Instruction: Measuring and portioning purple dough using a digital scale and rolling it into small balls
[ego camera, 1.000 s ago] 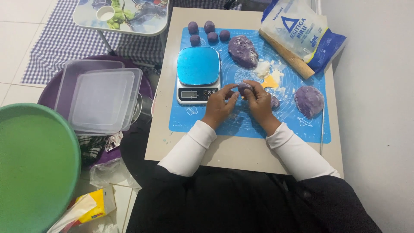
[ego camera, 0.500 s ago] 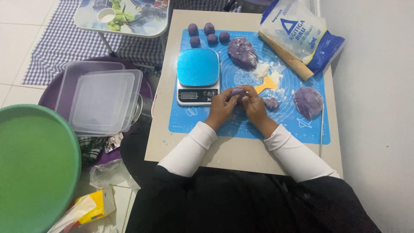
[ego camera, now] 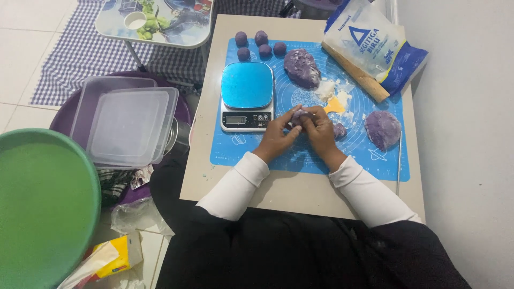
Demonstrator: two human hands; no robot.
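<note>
Both hands meet over the blue baking mat (ego camera: 246, 155) in the middle of the small table. My left hand (ego camera: 277, 136) and my right hand (ego camera: 320, 131) pinch a small piece of purple dough (ego camera: 298, 114) between the fingertips. Just right of my right hand lies another small purple lump (ego camera: 339, 130). A flattened purple dough disc (ego camera: 382, 129) sits at the right of the mat. A big purple dough mass (ego camera: 301, 67) lies further back. Several purple dough balls (ego camera: 261, 38) line the mat's far edge. A digital kitchen scale with a blue top (ego camera: 247, 91) stands left of my hands.
A flour bag (ego camera: 369, 40) and a wooden rolling pin (ego camera: 356, 76) lie at the back right. A yellow scraper (ego camera: 335, 106) rests amid white flour. Left of the table are stacked clear plastic lids (ego camera: 128, 126), a green basin (ego camera: 43, 208) and a small picture-printed folding table (ego camera: 155, 18).
My hands stayed together over the mat, shifting slightly while working the small dough piece between the fingers. Nothing else moved.
</note>
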